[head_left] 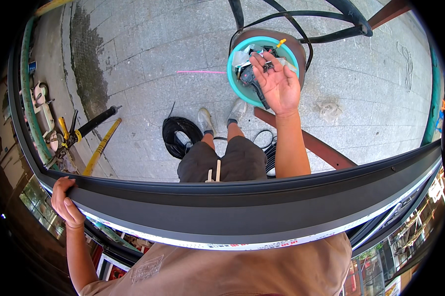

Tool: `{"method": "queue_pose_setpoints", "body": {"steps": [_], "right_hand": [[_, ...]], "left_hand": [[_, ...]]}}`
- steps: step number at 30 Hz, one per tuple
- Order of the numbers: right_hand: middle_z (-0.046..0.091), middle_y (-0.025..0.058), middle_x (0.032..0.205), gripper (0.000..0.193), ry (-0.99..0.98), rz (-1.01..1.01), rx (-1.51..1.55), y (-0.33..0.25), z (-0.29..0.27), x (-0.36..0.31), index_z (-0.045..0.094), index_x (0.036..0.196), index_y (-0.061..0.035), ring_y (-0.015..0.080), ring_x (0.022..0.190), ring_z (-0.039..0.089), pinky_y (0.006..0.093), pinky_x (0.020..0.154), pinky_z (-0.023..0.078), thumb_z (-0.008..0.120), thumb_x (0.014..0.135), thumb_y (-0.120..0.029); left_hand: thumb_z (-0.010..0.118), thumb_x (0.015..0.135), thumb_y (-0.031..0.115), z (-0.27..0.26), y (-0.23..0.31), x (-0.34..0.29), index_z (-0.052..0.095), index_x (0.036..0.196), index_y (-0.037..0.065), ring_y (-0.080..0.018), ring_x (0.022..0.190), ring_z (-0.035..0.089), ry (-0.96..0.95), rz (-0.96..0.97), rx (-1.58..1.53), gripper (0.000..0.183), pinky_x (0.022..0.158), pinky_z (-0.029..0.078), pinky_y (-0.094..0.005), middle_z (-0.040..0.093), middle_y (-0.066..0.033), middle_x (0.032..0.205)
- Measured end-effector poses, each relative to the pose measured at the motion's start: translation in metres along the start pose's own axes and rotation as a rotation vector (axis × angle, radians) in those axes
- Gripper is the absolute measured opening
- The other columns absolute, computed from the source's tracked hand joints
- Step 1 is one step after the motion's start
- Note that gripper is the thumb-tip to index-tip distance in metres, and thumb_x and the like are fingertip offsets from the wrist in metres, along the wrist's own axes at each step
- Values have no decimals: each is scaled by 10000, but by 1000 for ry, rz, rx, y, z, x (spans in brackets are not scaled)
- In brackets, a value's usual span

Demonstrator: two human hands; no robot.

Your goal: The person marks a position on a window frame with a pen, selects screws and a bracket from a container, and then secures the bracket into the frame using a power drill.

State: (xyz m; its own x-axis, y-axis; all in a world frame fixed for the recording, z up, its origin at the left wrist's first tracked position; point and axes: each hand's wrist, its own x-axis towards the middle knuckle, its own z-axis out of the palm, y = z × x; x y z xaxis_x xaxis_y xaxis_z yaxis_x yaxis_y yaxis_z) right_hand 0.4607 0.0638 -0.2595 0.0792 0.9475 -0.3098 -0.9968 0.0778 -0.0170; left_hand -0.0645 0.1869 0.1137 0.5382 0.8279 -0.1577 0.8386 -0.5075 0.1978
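Observation:
A large dark grey metal frame (222,207) stretches across in front of my body, with a white printed film strip along its near edge. My left hand (67,203) is closed round the frame near its left corner. On the far side of the frame, my right hand (277,88) is held palm up with its fingers apart and slightly bent. Behind those fingers is a turquoise basin (233,85), partly hidden by the hand. In the basin lie a dark power tool (252,84), a yellow-handled tool (280,43), white wrappings and small pieces too cluttered to name.
The basin rests on a brown stool seat (301,54). A black cable coil (175,135) lies beside my feet, and a rusty flat bar (321,148) slants across the paving. To the left are a yellow pole (101,148), a black-barrelled tool (96,122) and a white scooter (44,113).

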Motion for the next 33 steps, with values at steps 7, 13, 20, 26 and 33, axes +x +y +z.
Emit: {"method": "queue_pose_setpoints", "body": {"steps": [7, 13, 20, 26, 33], "right_hand": [[638, 212, 1286, 456, 136, -72, -232, -13, -26, -5, 618, 1310, 33, 310, 1144, 625, 404, 957, 552, 510, 1142, -376], [557, -12, 843, 263, 672, -103, -876, -36, -49, 5, 675, 1089, -70, 82, 662, 465, 248, 555, 360, 585, 1131, -314], [744, 108, 937, 346, 825, -79, -1690, -57, -113, 21, 761, 1245, -48, 252, 847, 705, 380, 793, 551, 598, 1083, -307], [768, 259, 1217, 402, 985, 39, -2180, -51, -108, 11, 745, 1316, -102, 456, 1154, 727, 509, 1020, 562, 635, 1026, -357], [776, 255, 1194, 447, 1060, 68, -2210, -55, -138, -5, 730, 1335, -98, 452, 1139, 738, 524, 1008, 569, 674, 998, -386]], "left_hand": [[373, 1040, 442, -2, 0, 4, 662, 974, -59, -431, 854, 690, 2, 9, -9, 582, 927, 564, -510, 638, -208, 807], [369, 1044, 447, -1, 1, -2, 666, 975, -60, -437, 849, 689, 3, -4, 4, 592, 927, 568, -513, 640, -208, 808], [358, 1056, 476, -3, 1, -5, 669, 974, -68, -433, 845, 686, 5, -8, 7, 631, 936, 566, -519, 641, -210, 812], [367, 1053, 478, -3, -1, -1, 660, 959, -67, -432, 832, 680, -2, -2, -18, 626, 932, 566, -528, 633, -213, 808], [368, 1054, 484, 0, -1, 1, 658, 952, -60, -414, 799, 669, 1, 6, -27, 624, 931, 570, -538, 621, -203, 789]]}}
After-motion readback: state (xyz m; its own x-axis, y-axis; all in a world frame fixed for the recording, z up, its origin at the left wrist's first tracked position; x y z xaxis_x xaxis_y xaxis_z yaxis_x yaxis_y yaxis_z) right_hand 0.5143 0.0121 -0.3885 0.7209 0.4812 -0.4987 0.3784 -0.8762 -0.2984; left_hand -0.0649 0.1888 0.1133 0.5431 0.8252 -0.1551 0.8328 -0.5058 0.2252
